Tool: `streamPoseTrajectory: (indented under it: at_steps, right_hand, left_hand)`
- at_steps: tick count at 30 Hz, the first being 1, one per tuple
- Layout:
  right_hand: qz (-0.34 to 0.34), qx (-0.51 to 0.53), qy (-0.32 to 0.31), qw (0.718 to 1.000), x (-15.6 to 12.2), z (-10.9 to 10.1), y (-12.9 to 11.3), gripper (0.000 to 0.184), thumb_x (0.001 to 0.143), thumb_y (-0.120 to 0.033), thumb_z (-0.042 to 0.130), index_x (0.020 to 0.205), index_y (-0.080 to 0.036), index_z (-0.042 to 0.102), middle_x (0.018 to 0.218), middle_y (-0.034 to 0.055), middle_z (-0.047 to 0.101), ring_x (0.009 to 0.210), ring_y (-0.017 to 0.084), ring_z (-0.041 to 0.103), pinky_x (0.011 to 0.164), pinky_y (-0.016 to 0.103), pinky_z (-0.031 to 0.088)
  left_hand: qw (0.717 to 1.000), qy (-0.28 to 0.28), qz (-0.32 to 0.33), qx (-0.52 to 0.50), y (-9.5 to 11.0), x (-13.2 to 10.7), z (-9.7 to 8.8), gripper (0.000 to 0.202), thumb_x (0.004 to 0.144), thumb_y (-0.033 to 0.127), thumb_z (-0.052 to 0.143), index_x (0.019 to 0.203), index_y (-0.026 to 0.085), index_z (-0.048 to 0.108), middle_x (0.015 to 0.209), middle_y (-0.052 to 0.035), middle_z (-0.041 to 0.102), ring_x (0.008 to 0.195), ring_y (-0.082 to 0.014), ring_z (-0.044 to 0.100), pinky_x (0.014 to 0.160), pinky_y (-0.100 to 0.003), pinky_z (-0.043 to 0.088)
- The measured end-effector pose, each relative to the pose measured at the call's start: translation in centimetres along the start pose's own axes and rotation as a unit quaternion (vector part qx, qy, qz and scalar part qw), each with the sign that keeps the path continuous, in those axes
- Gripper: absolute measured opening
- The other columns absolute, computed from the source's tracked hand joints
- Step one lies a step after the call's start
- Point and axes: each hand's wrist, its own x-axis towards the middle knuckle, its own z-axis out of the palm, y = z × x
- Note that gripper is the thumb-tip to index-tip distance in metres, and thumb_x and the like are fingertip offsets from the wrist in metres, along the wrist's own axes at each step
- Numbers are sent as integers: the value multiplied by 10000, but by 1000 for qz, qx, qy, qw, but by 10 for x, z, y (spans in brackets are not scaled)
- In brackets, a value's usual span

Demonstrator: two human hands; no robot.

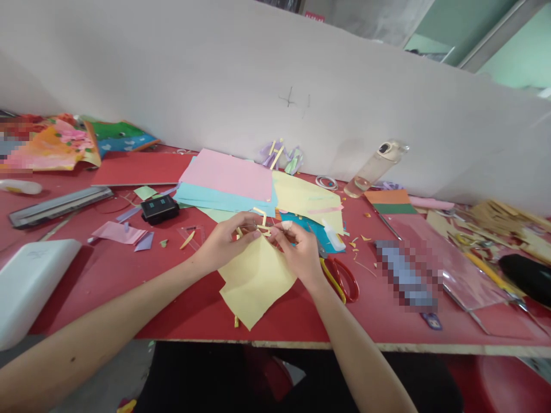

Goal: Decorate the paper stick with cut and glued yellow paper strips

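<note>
Both of my hands meet above the middle of the red table. My left hand point(226, 241) pinches one side of a small folded yellow paper strip point(263, 219), thumb against fingers. On the other side, my right hand point(299, 246) has its fingertips closed on the same strip. Below them lies a yellow paper sheet point(256, 281) with a cut edge, its top corner under the fingers. Whether the strip joins the sheet is hidden. Scissors with red and yellow handles point(340, 280) rest just right of my right wrist.
Behind my hands are pink paper point(232, 175) and a pale yellow sheet point(305, 198). A water bottle point(370, 172) leans against the wall. On the left sit a black box point(159, 210) and a white case point(37, 287). A craft knife point(491, 275) lies right.
</note>
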Motion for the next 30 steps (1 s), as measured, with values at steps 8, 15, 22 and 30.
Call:
streamPoseTrajectory:
  at_steps: [8, 15, 22, 30]
  right_hand:
    - [-31, -60, -7, 998, 0, -3, 3, 124, 884, -296, 546, 891, -203, 627, 826, 31, 706, 758, 181, 688, 708, 279, 536]
    - [-54, -130, -11, 990, 2, -5, 4, 131, 892, -298, 535, 890, -212, 633, 805, 13, 704, 718, 165, 677, 651, 259, 522]
    - [-42, -100, -24, 994, 2, -5, 2, 153, 892, -341, 558, 885, -213, 642, 881, 25, 708, 772, 166, 679, 700, 263, 527]
    - [-49, -111, -7, 993, 1, -2, 2, 131, 856, -314, 568, 818, -203, 626, 807, 30, 699, 673, 159, 643, 637, 264, 505]
  left_hand:
    - [1000, -7, -15, -18, 2, 0, -1, 236, 887, 257, 554, 1118, 226, 591, 990, -25, 694, 827, -130, 649, 656, -212, 486]
    - [1000, -9, -16, -25, 1, 0, -1, 243, 885, 262, 564, 1124, 227, 587, 1003, -23, 697, 850, -130, 656, 670, -207, 491]
    - [999, -16, -9, -30, -2, 0, -1, 247, 886, 277, 561, 1126, 228, 587, 976, -25, 700, 837, -134, 659, 682, -222, 506]
    - [999, -21, 22, -23, 1, -1, 0, 258, 893, 270, 542, 1144, 227, 579, 1059, -48, 687, 899, -151, 661, 788, -269, 537]
